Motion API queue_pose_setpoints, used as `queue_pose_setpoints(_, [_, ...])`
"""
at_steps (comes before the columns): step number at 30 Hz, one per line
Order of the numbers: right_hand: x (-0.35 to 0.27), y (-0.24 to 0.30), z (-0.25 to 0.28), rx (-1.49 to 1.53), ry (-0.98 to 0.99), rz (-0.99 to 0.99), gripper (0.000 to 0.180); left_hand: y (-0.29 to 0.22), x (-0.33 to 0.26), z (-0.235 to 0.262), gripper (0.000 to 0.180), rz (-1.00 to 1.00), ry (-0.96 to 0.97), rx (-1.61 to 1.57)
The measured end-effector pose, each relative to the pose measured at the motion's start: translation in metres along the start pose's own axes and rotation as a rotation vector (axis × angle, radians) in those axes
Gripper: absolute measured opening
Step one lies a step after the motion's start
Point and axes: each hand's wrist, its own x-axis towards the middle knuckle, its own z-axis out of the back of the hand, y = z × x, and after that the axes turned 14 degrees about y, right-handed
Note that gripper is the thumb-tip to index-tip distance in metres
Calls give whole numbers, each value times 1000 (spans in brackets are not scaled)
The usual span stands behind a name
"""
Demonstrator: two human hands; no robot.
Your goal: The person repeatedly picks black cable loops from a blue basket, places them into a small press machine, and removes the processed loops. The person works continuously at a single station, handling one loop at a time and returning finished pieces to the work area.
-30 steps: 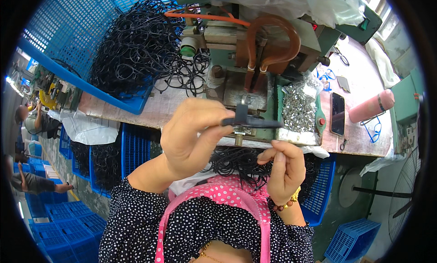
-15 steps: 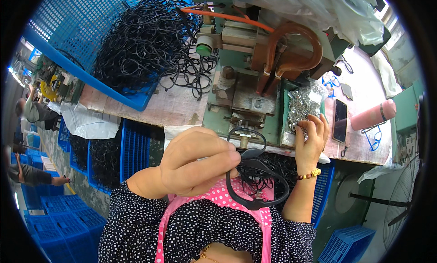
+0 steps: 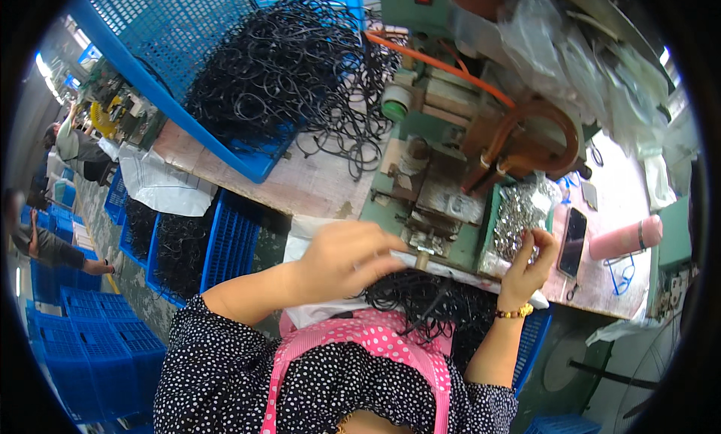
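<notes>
My left hand (image 3: 349,260), blurred by motion, is over the near edge of the bench with thumb and fingers apart. No held thing shows in it. Just beyond its fingertips lies a pile of black eyeglass frames (image 3: 424,302), in front of my pink dotted apron (image 3: 375,329). My right hand (image 3: 529,272) is closed in a pinch at the near side of a green-edged tray (image 3: 488,227) of small shiny metal parts (image 3: 518,216). What its fingertips hold is too small to make out. Between the hands stands the green bench machine (image 3: 451,197) with a curved copper-coloured loop (image 3: 552,119).
A blue basket (image 3: 218,155) heaped with black frames (image 3: 270,73) stands at the far left. On the right are a phone (image 3: 573,242), a pink bottle (image 3: 627,239) and blue glasses (image 3: 621,275). Plastic bags (image 3: 556,47) hang behind the machine. Stacked blue crates (image 3: 98,351) are at left.
The black eyeglass frame is gone from my left hand, whose fingers have parted. My right hand has drawn back slightly from the metal parts, its fingertips now together. The view has shifted.
</notes>
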Motion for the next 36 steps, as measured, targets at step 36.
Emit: queue_pose_setpoints(36, [23, 89, -20, 668, 197, -30, 26, 23, 37, 45, 12, 47, -764, -590])
